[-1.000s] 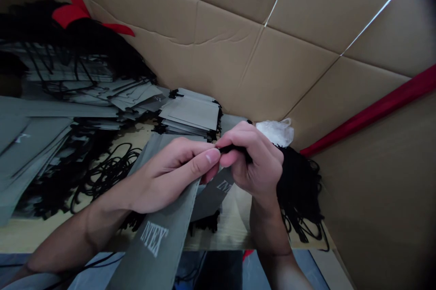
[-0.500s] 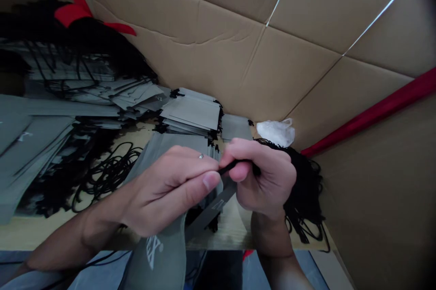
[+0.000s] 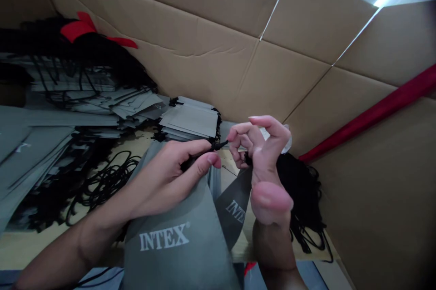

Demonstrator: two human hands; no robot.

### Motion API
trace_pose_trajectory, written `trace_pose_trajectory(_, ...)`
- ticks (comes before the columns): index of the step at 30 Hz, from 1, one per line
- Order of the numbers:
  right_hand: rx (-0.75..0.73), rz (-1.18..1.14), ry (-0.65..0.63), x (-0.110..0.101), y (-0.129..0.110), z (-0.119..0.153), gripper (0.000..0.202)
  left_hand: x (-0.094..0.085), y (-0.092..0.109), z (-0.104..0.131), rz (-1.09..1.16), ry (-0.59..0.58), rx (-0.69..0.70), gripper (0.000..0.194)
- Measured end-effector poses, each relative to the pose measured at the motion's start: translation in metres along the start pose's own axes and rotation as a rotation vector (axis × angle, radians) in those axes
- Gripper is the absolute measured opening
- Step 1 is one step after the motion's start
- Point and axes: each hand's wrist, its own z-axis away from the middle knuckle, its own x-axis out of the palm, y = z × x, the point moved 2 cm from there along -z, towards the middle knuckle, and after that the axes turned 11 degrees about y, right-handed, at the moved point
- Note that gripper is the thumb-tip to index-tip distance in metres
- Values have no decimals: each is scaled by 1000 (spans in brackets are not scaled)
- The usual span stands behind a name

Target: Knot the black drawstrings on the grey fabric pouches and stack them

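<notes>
Black cord, its end pointing right from the mouth of the grey bag at the bench's near edge, pinched by the left hand; right hand, fingers spread, just beside its tip.

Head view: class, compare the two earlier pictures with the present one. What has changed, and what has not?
The right hand opened and lifted off the black cord. The left hand keeps its grip on the cord and the grey INTEX pouch, whose logo now faces up. The stacked pouches stayed put.
</notes>
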Motion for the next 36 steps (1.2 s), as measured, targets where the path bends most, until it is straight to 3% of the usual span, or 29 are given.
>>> trace_pose_trajectory(4, -94, 90, -137, 8, 3, 2, 97, 9, -4, -2, 122, -24, -95, 30)
trace_pose_trajectory(7, -99, 160, -219, 11, 5, 2, 98, 14, -4, -2, 122, -48, -61, 27)
trace_pose_trajectory(13, -105, 230, -247, 9, 2, 6, 116, 17, -4, 2, 74, -141, 14, 35)
trace_pose_trajectory(18, -88, 70, -291, 16, -8, 4, 94, 19, -4, 4, 47, -93, 54, 30)
trace_pose_trajectory(22, -2, 57, -227, 14, -8, -1, 86, 13, -4, 3, 96, 78, 52, 23)
trace_pose_trajectory(25, 158, 106, -175, 7, -2, -6, 50, 5, -5, 0, 145, 202, 10, 30)
trace_pose_trajectory(28, 139, 129, -146, 0, 1, -11, 17, 3, -7, -2, 136, 152, -60, 36)
trace_pose_trajectory(32, 6, 194, -44, -9, -4, -17, 9, 2, -11, 0, 69, 50, -128, 39)
trace_pose_trajectory(36, -28, 241, -20, -15, -7, -18, 4, -3, -15, 6, 84, 37, -176, 49)
